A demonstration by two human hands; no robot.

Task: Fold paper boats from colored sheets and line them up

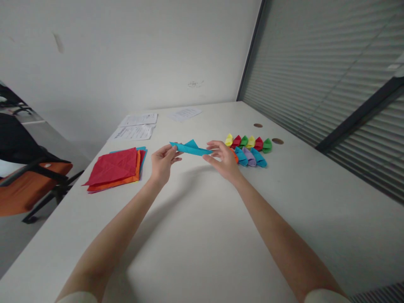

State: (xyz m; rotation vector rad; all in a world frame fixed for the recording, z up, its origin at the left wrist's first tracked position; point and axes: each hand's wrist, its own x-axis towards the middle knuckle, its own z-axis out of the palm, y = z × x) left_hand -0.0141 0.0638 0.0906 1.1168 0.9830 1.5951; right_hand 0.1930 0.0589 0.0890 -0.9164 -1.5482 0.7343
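Note:
A folded piece of blue paper [191,148], long and narrow with a pointed peak at its top middle, is held up above the table. My left hand [162,162] pinches its left end between thumb and fingers. At the other end, my right hand [224,160] has its thumb and fingertips on the paper's right tip. To the right of that hand stand several small folded paper pieces in rows, among them a purple one [249,156], a green one [267,145] and a yellow one [229,139]. My right hand partly hides an orange one.
A stack of coloured paper sheets [113,167], red on top, lies at the left of the white table [202,235]. Printed sheets [135,131] lie at the back. Two round brown spots [277,141] mark the right side. An orange-seated chair [34,181] stands beyond the left edge.

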